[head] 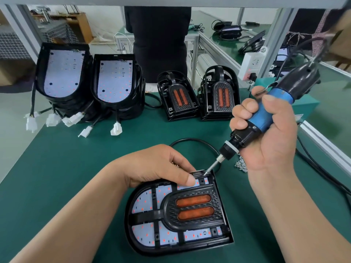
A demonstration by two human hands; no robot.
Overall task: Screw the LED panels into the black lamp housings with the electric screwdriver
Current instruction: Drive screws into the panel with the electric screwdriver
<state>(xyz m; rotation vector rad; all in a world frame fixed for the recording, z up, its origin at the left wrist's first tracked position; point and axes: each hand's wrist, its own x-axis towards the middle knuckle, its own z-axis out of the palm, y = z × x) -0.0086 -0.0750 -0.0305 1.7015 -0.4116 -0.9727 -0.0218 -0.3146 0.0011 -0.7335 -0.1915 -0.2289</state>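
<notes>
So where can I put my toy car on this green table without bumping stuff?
The biggest bare patch of green mat lies between the white plug connectors and the left forearm. A smaller strip lies between the back stacks of black lamp parts and the looped black cable. Crowded on the right: small silver screws, blue electric screwdriver.

Head-worn, close, down onto table [57,168]

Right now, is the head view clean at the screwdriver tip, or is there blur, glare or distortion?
Head view: the bit tip of the blue and black electric screwdriver is sharp on the black plastic lamp housing; light is soft, no glare on the white LED panel; wide-angle distortion leans the aluminium frame post; the top right corner is blurred.
</notes>
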